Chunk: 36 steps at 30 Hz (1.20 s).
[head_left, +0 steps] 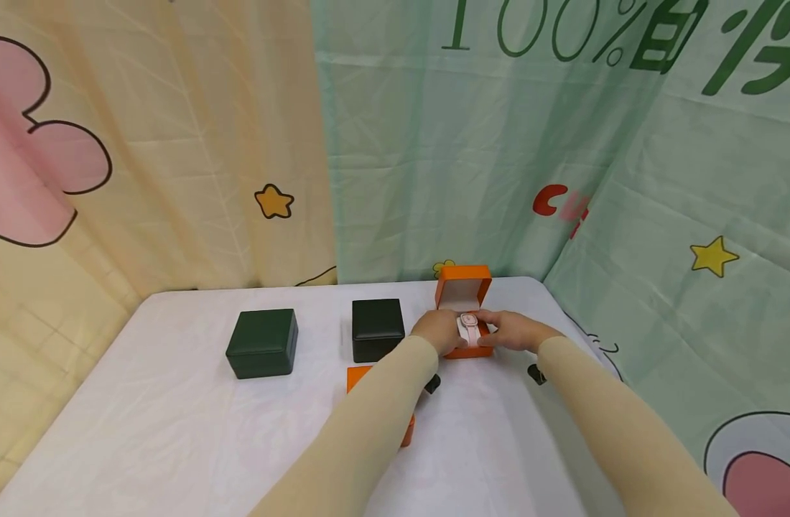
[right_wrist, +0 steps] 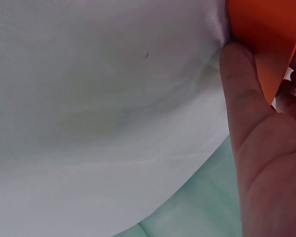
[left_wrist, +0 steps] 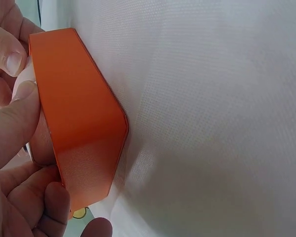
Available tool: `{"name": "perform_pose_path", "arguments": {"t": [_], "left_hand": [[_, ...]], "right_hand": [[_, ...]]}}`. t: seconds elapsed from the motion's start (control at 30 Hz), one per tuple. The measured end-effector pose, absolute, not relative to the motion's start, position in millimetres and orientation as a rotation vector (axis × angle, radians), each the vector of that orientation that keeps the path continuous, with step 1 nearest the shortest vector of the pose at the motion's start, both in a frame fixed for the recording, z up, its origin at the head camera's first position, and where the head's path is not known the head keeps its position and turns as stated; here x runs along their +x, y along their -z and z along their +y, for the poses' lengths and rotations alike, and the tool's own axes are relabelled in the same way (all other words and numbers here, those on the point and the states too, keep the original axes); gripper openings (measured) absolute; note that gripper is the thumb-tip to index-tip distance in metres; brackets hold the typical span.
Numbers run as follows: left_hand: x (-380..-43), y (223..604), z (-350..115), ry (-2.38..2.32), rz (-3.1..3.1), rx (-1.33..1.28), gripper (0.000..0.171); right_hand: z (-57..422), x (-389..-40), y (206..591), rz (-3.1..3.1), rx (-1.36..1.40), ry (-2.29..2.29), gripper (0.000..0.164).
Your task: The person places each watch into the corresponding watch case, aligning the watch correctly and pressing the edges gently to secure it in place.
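Observation:
A wristwatch (head_left: 469, 320) with a pale pink strap sits on a white cushion inside an orange watch box (head_left: 469, 352), whose lid stands raised at the back. My left hand (head_left: 439, 332) pinches at the watch from the left, its thumb (left_wrist: 22, 111) on the pale padding at the box's front rim. From the other side my right hand (head_left: 516, 331) holds the watch and cushion between thumb and fingers. In the right wrist view, one finger (right_wrist: 239, 74) lies along the orange side wall (right_wrist: 269, 34). Both hands partly hide the box's interior.
A closed black box (head_left: 377, 329) stands left of the hands, with a dark green box (head_left: 262, 343) farther left. My left sleeve (head_left: 363, 431) covers much of another orange box (head_left: 357, 376). Printed curtains (head_left: 421, 179) hang behind the white-covered table (head_left: 175, 431).

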<state>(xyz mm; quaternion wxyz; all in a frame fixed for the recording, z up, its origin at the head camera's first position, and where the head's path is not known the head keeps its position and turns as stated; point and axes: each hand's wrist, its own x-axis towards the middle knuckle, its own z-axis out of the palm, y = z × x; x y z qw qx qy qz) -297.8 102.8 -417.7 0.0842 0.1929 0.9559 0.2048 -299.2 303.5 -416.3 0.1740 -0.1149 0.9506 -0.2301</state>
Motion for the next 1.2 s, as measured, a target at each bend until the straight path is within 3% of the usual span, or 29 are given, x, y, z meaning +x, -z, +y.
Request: {"name": "perform_pose_path", "arguments": {"t": [0.47, 0.77, 1.0, 1.2], "left_hand": [[-293.0, 414.2, 99.7, -0.478, 2.884, 0.583, 0.052], [-287.8, 409.7, 95.8, -0.478, 2.863, 0.601, 0.055], [-288.2, 414.0, 93.9, -0.478, 2.873, 0.59, 0.047], [-288.0, 414.0, 91.8, -0.441, 2.871, 0.611, 0.046]], "right_hand": [[297.8, -296.0, 412.9, 2.738, -0.321, 0.571, 0.074], [295.1, -300.1, 413.7, 2.713, -0.257, 0.552, 0.073], [295.4, -296.7, 413.9, 2.725, -0.187, 0.557, 0.072], [300.9, -294.4, 414.2, 2.691, -0.273, 0.527, 0.068]]}}
